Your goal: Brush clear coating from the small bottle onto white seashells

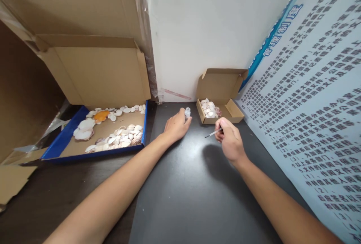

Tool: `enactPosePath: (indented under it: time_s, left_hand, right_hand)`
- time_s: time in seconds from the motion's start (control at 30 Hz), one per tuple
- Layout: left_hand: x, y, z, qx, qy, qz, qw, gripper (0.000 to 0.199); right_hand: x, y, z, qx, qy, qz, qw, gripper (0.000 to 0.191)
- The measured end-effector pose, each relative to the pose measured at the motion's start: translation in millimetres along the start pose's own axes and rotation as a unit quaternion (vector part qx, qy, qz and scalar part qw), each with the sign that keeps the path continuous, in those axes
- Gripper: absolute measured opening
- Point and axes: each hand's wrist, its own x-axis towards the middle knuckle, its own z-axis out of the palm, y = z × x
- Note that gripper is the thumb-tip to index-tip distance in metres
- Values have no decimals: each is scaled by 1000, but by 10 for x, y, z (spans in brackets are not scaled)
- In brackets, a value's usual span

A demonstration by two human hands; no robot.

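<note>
My left hand (175, 125) is closed around a small clear bottle (187, 112) that stands on the dark grey tabletop; its open-looking neck shows above my fingers. In my right hand (229, 138), a thin brush (213, 133) is pinched between thumb and fingers. Its clear stem and dark tip point left and slightly down, above the table and apart from the bottle. Whether a cap sits at the brush's other end is hidden by my fingers. Just behind my right hand is a small cardboard box (234, 111) with its lid up, holding white shells (209, 108) and some reddish ones.
On the left lies a larger blue-edged box (146, 123), lid raised, with many pale shells (124, 136) and an orange shell (101, 115). A white wall panel (197, 29) closes off the back. A printed poster (310, 86) lines the right side. Cardboard (15, 182) lies at far left.
</note>
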Motion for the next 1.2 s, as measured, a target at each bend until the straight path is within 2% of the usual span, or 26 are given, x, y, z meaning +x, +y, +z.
enactPosePath:
  time_s: [0.23,0.37,0.57,0.7,0.9,1.03,1.1,1.2]
  left_hand:
    - [323,-53,81,-15,29,-33,999,25]
    - [367,-98,122,-18,32,-42,998,24]
    - [313,-95,94,-43,33,-47,997,30]
    - [96,-46,5,-69,35,-40,996,35]
    - [-526,-93,-174,-166,-13,33,986,26]
    - [-882,-188,-223,-255,-38,32,966,18]
    - [-980,-230,-229,-386,-52,3,921,14]
    - [-1036,-285,-249,-497,-97,-31,862,19]
  right_hand:
    - [-12,17,16,13,-15,11,1000,17]
    - [-26,27,20,9,-13,12,1000,11]
    - [-46,57,30,0,-23,16,1000,11]
    - [-65,82,40,-13,-33,22,999,12]
    - [-128,160,93,-36,-54,29,997,18]
    - [-228,169,172,-69,-81,21,994,18]
    - [-289,134,221,-113,-108,-6,988,19]
    - [-361,71,281,-173,-150,-59,972,17]
